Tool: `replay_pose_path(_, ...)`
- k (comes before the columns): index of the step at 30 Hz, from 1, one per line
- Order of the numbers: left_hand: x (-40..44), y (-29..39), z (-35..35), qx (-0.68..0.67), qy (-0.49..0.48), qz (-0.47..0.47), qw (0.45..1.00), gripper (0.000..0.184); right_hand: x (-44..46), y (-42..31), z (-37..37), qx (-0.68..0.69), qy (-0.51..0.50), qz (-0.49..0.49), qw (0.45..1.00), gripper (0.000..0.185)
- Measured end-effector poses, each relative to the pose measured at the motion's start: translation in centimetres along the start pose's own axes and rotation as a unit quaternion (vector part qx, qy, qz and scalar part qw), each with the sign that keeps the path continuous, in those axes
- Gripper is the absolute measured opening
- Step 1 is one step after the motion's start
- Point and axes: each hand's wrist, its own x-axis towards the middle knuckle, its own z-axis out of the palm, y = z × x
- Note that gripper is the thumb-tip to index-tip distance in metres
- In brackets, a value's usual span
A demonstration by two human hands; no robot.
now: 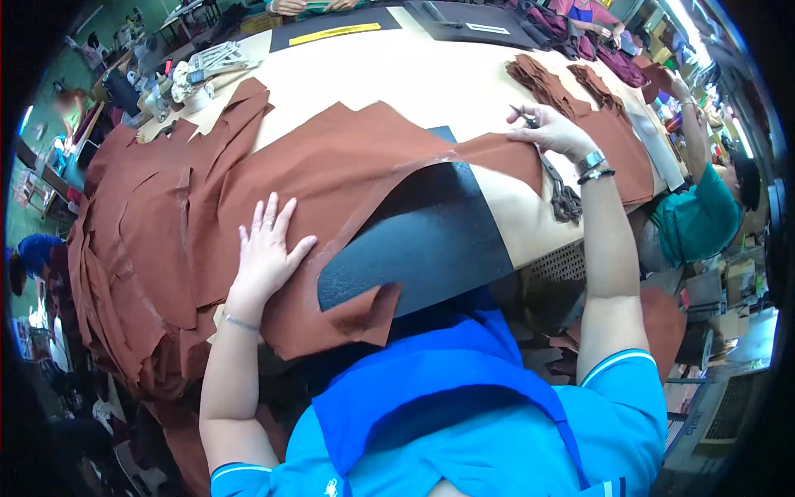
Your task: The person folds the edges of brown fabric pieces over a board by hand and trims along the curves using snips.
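Note:
My left hand point(269, 248) lies flat with fingers spread on a large brown leather sheet point(331, 153). The sheet has a curved cut-out edge and covers part of a black board point(422, 240). At the right end of that sheet, my right hand point(556, 132) is closed on a slim dark pen-like tool point(525, 117), whose exact kind I cannot make out. Its fingers are beside the leather's narrow strip; whether they pinch it is unclear. Just below this hand lies a pair of scissors point(565, 199) with dark wrapped handles. More brown leather is heaped on the left.
Stacked brown leather pieces point(617, 149) lie on the table's right side. Two dark boards point(331, 31) lie at the far edge, one bearing a yellow strip. Jars and tools point(199, 83) stand at the back left. A co-worker in green point(700, 215) is at the right.

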Motion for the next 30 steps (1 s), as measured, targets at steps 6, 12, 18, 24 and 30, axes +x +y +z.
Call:
replay_pose_path(6,0.8,1.9,-1.2,0.035,0.125,0.106,0.986,0.041,1.1,1.8,3.1,-0.031,0.334,-0.18,0.925,0.035)
replay_pose_path(12,5.7,7.5,2.1,-0.149,0.204,0.239,0.938,0.015,-3.0,-2.5,15.3,0.431,-0.065,0.029,0.9,0.041)
replay_pose_path(18,6.1,7.5,3.3,-0.212,0.257,0.21,0.919,0.007,-2.4,-1.8,20.7,0.628,-0.236,0.147,0.727,0.035)
replay_pose_path(24,6.0,7.6,3.2,-0.265,0.267,0.195,0.906,0.006,-0.8,-2.9,21.2,0.658,-0.24,0.167,0.694,0.034)
replay_pose_path(30,6.1,7.6,3.2,-0.267,0.27,0.2,0.903,0.006,-0.1,-3.0,21.5,0.654,-0.214,0.16,0.708,0.033)
